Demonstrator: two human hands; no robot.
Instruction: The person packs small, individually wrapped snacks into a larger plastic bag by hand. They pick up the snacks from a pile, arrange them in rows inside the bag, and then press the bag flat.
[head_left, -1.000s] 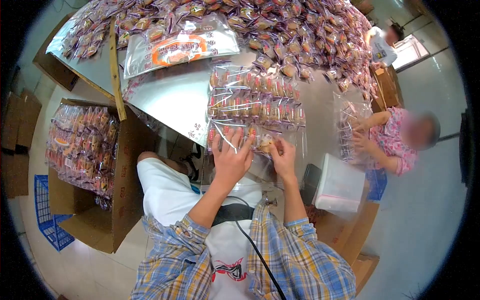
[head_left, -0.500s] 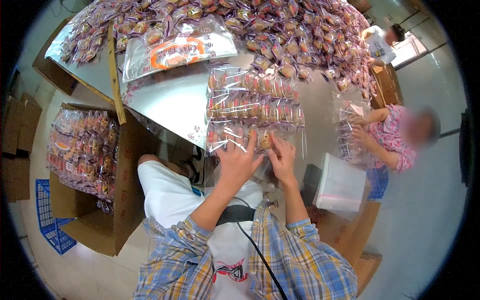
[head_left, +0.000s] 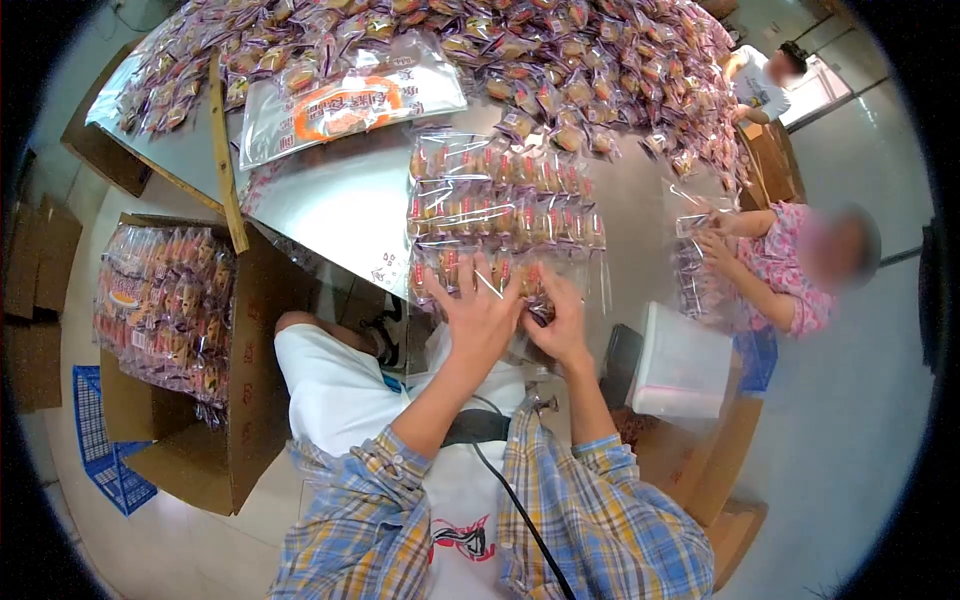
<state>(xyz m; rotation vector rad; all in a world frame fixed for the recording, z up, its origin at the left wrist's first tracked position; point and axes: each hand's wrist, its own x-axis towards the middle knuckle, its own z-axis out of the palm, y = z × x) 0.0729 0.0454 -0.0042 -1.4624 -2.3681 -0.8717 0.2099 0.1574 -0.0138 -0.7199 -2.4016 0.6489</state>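
Observation:
On the table's near edge lies a clear plastic bag (head_left: pixel 500 215) holding small wrapped pastries in three rows. My left hand (head_left: pixel 478 318) rests on the nearest row, its fingers spread flat over the wrapped pastries. Close beside it, my right hand (head_left: pixel 560 325) touches the right end of that row. Its fingers reach forward and its thumb lies near the left hand. Parts of the near row are hidden under both hands.
Loose wrapped pastries (head_left: pixel 590 75) are heaped at the back, behind a printed plastic bag (head_left: pixel 350 100). At left, a cardboard box (head_left: pixel 245 400) holds packed bags. Flat clear bags (head_left: pixel 685 360) lie at right. A co-worker's hands (head_left: pixel 718 240) work on another bag at right.
My right hand has moved slightly left and down toward my left hand. The left hand has shifted a little, its fingers still spread on the near row.

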